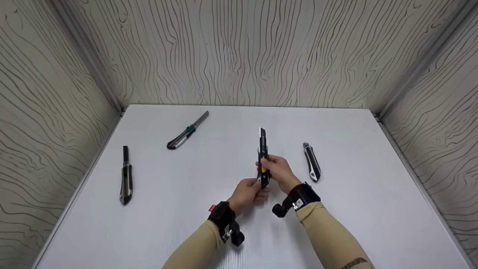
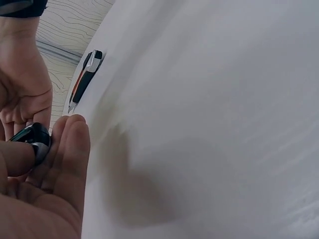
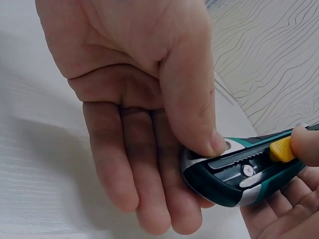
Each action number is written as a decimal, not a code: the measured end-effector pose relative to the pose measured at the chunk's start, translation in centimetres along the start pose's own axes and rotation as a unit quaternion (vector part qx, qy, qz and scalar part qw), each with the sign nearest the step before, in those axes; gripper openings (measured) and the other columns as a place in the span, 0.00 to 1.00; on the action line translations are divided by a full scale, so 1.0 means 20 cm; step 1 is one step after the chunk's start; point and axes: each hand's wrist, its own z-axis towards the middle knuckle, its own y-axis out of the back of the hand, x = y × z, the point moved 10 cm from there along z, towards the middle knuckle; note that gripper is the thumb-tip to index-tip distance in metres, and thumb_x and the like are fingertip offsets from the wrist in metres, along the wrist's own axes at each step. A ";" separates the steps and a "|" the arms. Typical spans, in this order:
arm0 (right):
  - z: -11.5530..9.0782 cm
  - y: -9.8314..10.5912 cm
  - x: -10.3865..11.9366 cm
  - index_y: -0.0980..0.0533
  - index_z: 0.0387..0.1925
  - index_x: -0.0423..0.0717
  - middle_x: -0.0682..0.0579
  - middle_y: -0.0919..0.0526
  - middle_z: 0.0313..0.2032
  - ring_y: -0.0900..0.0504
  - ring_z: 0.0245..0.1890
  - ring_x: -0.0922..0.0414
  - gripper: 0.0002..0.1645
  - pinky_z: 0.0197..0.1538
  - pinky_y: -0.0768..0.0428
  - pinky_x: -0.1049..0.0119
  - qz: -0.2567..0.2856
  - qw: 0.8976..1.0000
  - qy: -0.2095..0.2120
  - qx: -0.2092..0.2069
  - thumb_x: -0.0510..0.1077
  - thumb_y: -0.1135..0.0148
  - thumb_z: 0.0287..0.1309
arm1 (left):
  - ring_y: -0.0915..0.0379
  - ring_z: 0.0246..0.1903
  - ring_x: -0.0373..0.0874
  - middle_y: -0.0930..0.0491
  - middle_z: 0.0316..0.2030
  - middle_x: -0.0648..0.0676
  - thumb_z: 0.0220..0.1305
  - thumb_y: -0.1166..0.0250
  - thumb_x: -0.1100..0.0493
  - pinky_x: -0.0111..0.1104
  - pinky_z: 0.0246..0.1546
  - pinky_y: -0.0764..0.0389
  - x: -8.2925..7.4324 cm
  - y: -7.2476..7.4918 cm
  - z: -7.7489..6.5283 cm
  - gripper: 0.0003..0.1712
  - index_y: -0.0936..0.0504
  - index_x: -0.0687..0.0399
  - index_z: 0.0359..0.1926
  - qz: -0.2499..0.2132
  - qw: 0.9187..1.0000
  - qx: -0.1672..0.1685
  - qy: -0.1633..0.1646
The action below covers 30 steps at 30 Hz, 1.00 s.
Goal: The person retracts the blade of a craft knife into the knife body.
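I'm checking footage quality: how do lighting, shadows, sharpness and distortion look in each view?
Head: fairly even light, held knife small but distinct. Left wrist: broad soft-edged shadow beside the left hand, white table bowed along its edge. Right wrist: soft shadow left of the fingers, yellow slider fairly sharp.

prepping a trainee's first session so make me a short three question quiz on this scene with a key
1. How many tools lie on the table?

2. True or false: the right hand has its thumb on the yellow slider.

3. Which part of the held cutter does the left hand grip?
a) the blade tip
b) the butt end
c) the yellow slider

Key:
1. Three: the left cutter, the back cutter and the right cutter.
2. True.
3. b
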 end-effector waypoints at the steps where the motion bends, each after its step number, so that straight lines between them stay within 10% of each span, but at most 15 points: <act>1: 0.00 0.00 0.00 0.25 0.54 0.36 0.43 0.16 0.50 0.19 0.43 0.57 0.19 0.52 0.24 0.62 0.003 1.000 0.001 0.002 0.45 0.45 0.69 | 0.16 0.45 0.56 0.17 0.45 0.68 0.75 0.55 0.64 0.43 0.49 0.17 0.00 0.00 0.00 0.18 0.26 0.73 0.55 0.000 1.000 -0.002 0.000; 30: -0.01 -0.02 0.00 0.30 0.61 0.36 0.39 0.19 0.55 0.18 0.46 0.57 0.21 0.57 0.23 0.59 -0.004 1.000 0.004 0.014 0.38 0.47 0.69 | 0.16 0.44 0.57 0.18 0.45 0.71 0.75 0.54 0.64 0.44 0.48 0.17 -0.01 0.01 -0.02 0.18 0.25 0.75 0.53 0.006 1.000 -0.007 -0.002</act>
